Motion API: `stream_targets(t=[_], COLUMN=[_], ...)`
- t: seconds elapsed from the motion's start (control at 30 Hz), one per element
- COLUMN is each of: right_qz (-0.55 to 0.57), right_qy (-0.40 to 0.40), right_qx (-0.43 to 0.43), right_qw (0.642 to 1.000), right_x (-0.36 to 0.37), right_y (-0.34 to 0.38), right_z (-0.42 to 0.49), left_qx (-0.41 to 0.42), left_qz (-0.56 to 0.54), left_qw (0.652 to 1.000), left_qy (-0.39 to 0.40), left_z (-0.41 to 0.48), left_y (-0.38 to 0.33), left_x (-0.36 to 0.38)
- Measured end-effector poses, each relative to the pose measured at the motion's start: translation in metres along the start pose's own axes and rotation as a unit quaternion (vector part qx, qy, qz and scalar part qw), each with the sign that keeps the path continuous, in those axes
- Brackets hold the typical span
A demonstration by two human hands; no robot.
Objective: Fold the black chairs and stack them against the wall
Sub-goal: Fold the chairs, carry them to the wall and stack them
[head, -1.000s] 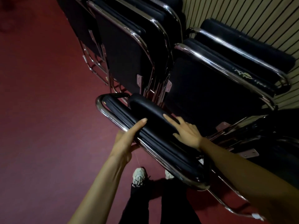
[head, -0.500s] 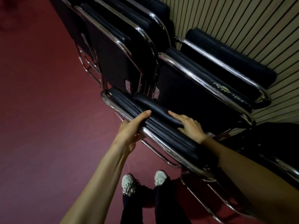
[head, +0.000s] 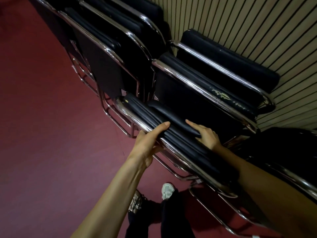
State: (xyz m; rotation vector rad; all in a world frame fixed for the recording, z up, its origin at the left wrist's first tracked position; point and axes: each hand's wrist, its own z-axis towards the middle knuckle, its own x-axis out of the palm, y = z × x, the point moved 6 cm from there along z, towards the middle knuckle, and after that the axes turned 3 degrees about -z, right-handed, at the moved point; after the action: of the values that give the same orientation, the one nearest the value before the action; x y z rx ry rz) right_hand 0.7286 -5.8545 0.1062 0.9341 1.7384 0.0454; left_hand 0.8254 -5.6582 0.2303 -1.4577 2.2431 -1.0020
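Leaning folded chair [head: 181, 148], frame centre, onto stacked chairs [head: 188, 93] by wall [head: 248, 28], upper right. Left hand [head: 145, 146] grips its top edge; right hand [head: 206, 136] rests flat, fingers straight. Advice: keep frames parallel, ease in slowly.

I'm holding the near chair [head: 180, 145]: glossy chrome tube frame, smooth black leatherette-look pad, faint sheen. Right chair [head: 221, 97]: pad edge scuffed, flaking. Floor [head: 42, 126] matt red. Wall [head: 257, 23] ribbed, matt beige.

1. A dark red floor [head: 42, 134] fills the left side and the bottom.
2. A beige wall [head: 257, 31] with thin dark grooves stands at upper right.
3. The light is dim, with deep shadow at right.
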Motion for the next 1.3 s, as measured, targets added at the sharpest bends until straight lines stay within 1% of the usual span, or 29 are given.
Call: stream_targets(t=[0.13,0.23,0.27,0.33,0.4,0.47,0.53,0.6,0.63,0.67,0.7,0.73,0.8,0.83,0.87,0.9,0.97,1.1,1.2,1.3], right_qz=[0.001,-0.005,-0.007,0.011,0.111,0.186,0.242,0.331,0.361,0.372,0.356,0.318,0.143,0.043,-0.042,-0.085,-0.092,-0.047,-0.070,-0.080], right_qy=[0.009,0.021,0.034,0.086,0.155,0.199,0.195,0.180,0.167,0.145,0.118,0.093,0.027,-0.030,-0.091,-0.137,-0.188,-0.235,-0.225,-0.203], right_qx=[-0.033,-0.033,-0.028,-0.012,0.026,0.038,0.026,0.033,0.026,0.018,0.015,0.023,0.037,0.016,-0.016,-0.039,-0.057,-0.097,-0.095,-0.077], right_qw=[0.999,0.999,0.999,0.996,0.981,0.962,0.950,0.926,0.917,0.917,0.927,0.943,0.989,0.998,0.995,0.986,0.976,0.966,0.967,0.973], right_x=[0.000,-0.005,-0.007,-0.014,-0.027,-0.047,-0.072,-0.094,-0.104,-0.110,-0.110,-0.108,-0.096,-0.089,-0.083,-0.078,-0.073,-0.073,-0.077,-0.076], right_y=[0.006,0.009,0.009,0.009,0.012,0.020,0.028,0.039,0.046,0.050,0.051,0.053,0.061,0.067,0.075,0.082,0.085,0.091,0.103,0.112], right_z=[0.012,0.029,0.034,0.042,0.037,0.016,-0.020,-0.064,-0.084,-0.098,-0.108,-0.113,-0.117,-0.117,-0.118,-0.122,-0.128,-0.129,-0.112,-0.100], left_qx=[-0.005,-0.006,-0.005,-0.009,-0.016,-0.023,-0.023,-0.018,-0.015,-0.009,-0.005,-0.002,-0.001,-0.005,-0.010,-0.014,-0.015,-0.003,-0.009,-0.039], left_qz=[-0.005,-0.020,-0.023,-0.021,-0.019,-0.015,-0.015,-0.028,-0.033,-0.034,-0.038,-0.042,-0.043,-0.042,-0.043,-0.048,-0.056,-0.075,-0.072,-0.068], left_qw=[1.000,0.999,0.999,0.999,1.000,0.999,0.999,0.999,0.999,0.999,0.999,0.999,0.998,0.998,0.998,0.998,0.997,0.996,0.996,0.997], left_qy=[-0.020,-0.032,-0.032,-0.027,-0.020,-0.017,-0.021,-0.023,-0.025,-0.028,-0.030,-0.033,-0.044,-0.047,-0.046,-0.043,-0.044,-0.045,-0.044,-0.012], left_z=[0.010,0.020,0.025,0.034,0.042,0.047,0.049,0.050,0.050,0.051,0.049,0.048,0.046,0.045,0.043,0.042,0.040,0.033,0.035,0.033], left_y=[-0.001,-0.011,-0.017,-0.027,-0.033,-0.032,-0.024,-0.014,-0.009,-0.005,-0.003,-0.002,-0.003,-0.002,-0.001,0.001,0.007,0.013,0.003,-0.010], left_x=[-0.004,-0.005,-0.004,0.003,0.013,0.023,0.028,0.032,0.034,0.036,0.039,0.041,0.042,0.041,0.038,0.035,0.026,0.010,-0.002,-0.002])
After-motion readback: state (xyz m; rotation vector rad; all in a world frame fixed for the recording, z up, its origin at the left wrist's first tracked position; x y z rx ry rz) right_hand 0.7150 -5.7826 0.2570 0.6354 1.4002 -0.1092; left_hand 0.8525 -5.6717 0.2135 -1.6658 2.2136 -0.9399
